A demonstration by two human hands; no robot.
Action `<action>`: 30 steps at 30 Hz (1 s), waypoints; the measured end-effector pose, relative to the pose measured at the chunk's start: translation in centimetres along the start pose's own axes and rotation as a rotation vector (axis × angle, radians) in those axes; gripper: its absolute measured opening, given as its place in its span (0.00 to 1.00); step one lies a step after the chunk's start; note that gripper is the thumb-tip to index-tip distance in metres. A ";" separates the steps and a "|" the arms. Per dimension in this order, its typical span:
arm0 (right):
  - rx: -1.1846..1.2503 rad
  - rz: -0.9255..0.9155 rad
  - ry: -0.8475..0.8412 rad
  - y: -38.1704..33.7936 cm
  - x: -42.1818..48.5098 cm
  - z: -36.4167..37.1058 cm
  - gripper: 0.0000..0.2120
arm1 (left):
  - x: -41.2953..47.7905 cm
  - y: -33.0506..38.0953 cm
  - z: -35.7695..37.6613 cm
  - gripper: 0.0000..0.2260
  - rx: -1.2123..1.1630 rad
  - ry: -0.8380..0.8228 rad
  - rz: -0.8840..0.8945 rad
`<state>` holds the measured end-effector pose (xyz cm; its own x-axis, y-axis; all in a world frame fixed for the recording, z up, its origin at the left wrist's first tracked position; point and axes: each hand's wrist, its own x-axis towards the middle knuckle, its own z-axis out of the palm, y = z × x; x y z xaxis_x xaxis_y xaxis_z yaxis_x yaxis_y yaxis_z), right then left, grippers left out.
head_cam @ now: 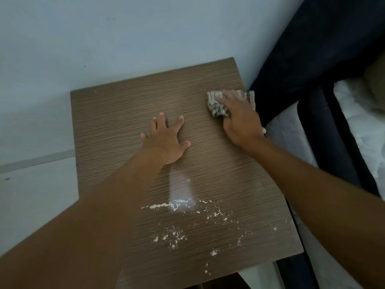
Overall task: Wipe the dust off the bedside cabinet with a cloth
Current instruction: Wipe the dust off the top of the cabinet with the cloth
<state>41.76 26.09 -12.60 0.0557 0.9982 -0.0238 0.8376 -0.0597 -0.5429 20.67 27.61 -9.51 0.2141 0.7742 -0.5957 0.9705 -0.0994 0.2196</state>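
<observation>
The bedside cabinet has a brown wood-grain top and stands against a pale wall. White dust crumbs lie scattered over its near half. My right hand presses a crumpled striped grey cloth onto the far right part of the top, close to the right edge. Flat on the middle of the top rests my left hand, fingers spread, holding nothing.
A bed with a dark frame and a white mattress stands right beside the cabinet. The pale wall runs behind it. Pale floor shows on the left.
</observation>
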 end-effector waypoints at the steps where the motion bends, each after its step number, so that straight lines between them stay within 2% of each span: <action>1: 0.008 -0.008 0.006 -0.1 -1.3 0.2 0.26 | 0.0 0.0 0.0 0.33 -0.002 0.001 0.003; 12: 0.012 0.099 -0.020 -2.8 -15.8 2.7 0.24 | -0.4 -0.3 0.6 0.32 0.013 0.020 0.025; 24: 0.131 0.022 -0.185 -7.4 -25.4 4.0 0.26 | -2.4 -0.8 1.4 0.29 0.042 -0.009 0.048; 27: 0.164 0.129 -0.271 -8.6 -24.0 1.5 0.22 | -3.0 -1.1 1.7 0.29 0.048 -0.005 0.058; 30: 0.272 0.263 -0.331 -9.2 -20.6 -1.6 0.12 | -3.8 -1.8 2.3 0.29 0.057 0.021 0.100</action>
<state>33.81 6.02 -5.75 0.0340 0.9019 -0.4306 0.6440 -0.3492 -0.6806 18.36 23.44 -9.42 0.3088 0.7713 -0.5565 0.9491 -0.2120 0.2329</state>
